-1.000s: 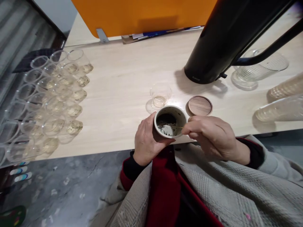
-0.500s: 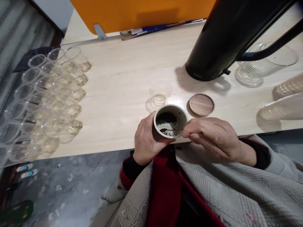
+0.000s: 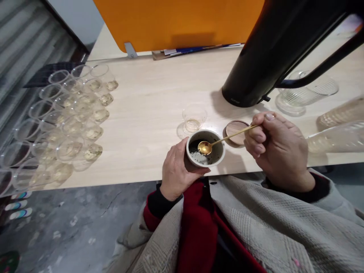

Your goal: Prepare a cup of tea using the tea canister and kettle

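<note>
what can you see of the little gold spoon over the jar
The slim gold metal spoon has a shiny oval bowl and a thin straight handle. Its bowl looks empty and sits over the dark tea leaves in the small round white ceramic jar. The right hand pinches the handle end; the left hand holds the jar.

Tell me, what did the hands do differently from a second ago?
The right hand drew back to the right and lifted the gold spoon, so its bowl now shows above the jar. The left hand still holds the jar; the wooden lid and small glass stayed put.

Black flask [image 3: 273, 49] top beyond upper edge
</note>
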### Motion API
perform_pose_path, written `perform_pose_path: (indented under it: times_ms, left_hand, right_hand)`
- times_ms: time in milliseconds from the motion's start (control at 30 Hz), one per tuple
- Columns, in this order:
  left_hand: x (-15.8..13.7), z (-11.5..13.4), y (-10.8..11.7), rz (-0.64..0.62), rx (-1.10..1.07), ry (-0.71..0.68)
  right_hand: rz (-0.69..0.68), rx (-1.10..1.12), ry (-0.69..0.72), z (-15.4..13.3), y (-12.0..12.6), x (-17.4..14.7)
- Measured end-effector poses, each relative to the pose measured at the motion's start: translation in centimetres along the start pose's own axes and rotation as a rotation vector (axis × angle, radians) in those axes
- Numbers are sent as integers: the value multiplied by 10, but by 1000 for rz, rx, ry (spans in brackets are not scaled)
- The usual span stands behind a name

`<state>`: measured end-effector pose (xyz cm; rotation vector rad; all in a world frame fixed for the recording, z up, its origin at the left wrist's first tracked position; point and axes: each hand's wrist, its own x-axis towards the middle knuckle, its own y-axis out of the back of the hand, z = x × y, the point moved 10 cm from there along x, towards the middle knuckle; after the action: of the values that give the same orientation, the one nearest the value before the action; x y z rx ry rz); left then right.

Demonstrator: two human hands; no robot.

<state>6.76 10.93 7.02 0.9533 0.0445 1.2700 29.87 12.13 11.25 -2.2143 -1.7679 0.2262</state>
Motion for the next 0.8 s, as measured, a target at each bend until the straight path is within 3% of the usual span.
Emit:
perform_pose_path:
  times_ms: [233,400,533,700,800]
  left_hand:
    - [0,0,0,8,2,-23]
    - [0,-2,-1,9,7,-10]
    - [0,-1,1,10,-3,-2]
    - [0,-2,1,5,-10,29]
    - [0,-1,0,4,-4,17]
  right_hand:
    - [96,-125,205,-21,11,13]
    - [167,-201,557,-68,-5,0]
    - [167,-260,777,-76,-24,-14]
    - [-110,-594,646,-31,-58,4]
    - [-27,-428,567,-23,-42,13]
